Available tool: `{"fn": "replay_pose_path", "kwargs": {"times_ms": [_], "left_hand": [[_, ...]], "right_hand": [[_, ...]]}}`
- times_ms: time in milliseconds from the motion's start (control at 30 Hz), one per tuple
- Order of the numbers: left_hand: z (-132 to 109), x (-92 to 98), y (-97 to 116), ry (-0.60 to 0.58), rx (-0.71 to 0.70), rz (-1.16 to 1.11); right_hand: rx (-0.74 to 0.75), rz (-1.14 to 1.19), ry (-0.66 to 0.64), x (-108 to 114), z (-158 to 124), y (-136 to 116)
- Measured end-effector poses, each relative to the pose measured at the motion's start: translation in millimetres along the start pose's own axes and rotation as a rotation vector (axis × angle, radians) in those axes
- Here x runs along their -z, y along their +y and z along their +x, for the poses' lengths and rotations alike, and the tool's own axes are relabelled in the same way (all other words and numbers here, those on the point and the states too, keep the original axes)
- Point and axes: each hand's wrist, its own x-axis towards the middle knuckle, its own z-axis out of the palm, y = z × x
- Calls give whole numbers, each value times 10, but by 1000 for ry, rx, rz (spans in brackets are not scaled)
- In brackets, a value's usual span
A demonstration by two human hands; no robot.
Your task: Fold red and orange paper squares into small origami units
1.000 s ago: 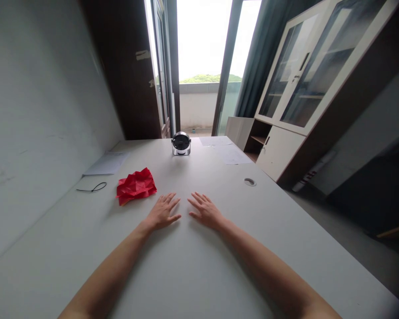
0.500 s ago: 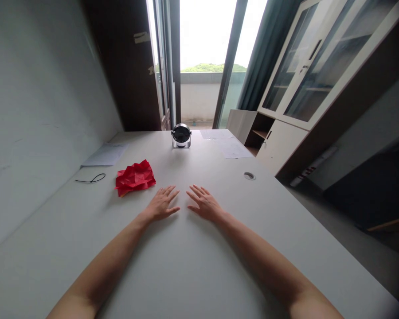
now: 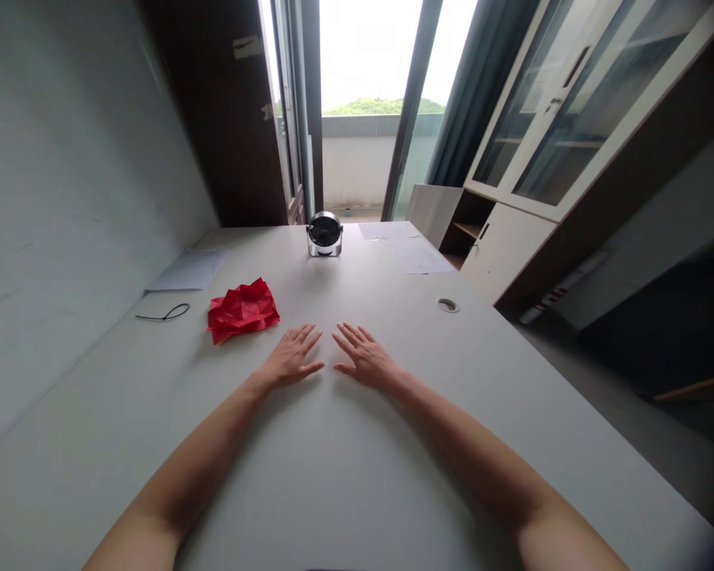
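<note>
My left hand lies palm down on the white table, fingers spread and holding nothing. Just beyond it to the left is a creased sheet of red paper, apart from the fingertips. My right hand rests flat beside the left one, also with fingers apart and nothing in it. A small gap separates the two thumbs. Farther back on the table stands a round black device in a silver stand, which neither hand touches.
A black cord loop and white papers lie by the left wall. More paper sheets are at the far right, near a round cable hole. A glass-door cabinet stands right of the table.
The view has tilted down slightly, so things at the back sit a little higher in the picture. Both hands stay flat on the table, almost unmoved.
</note>
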Motion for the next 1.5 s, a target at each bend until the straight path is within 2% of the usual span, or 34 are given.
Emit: {"fn": "replay_pose_path", "kwargs": {"times_ms": [133,300,500,733,1000,1500], "left_hand": [[-4,-81,-58,-76,9,-3],[0,-118,-78,-92,12,-9],[8,-120,-71,-72,-7,-8],[15,-115,-53,-110,5,12],[8,-45,1,-149,17,38],[30,-59,-31,-158,16,19]], "right_hand": [[-20,25,-65,-66,-15,42],[-28,53,-125,-140,-16,112],[-40,69,-139,-159,2,117],[-48,67,-139,-160,0,96],[-61,7,-243,-106,34,72],[-54,7,-215,-144,30,75]]}}
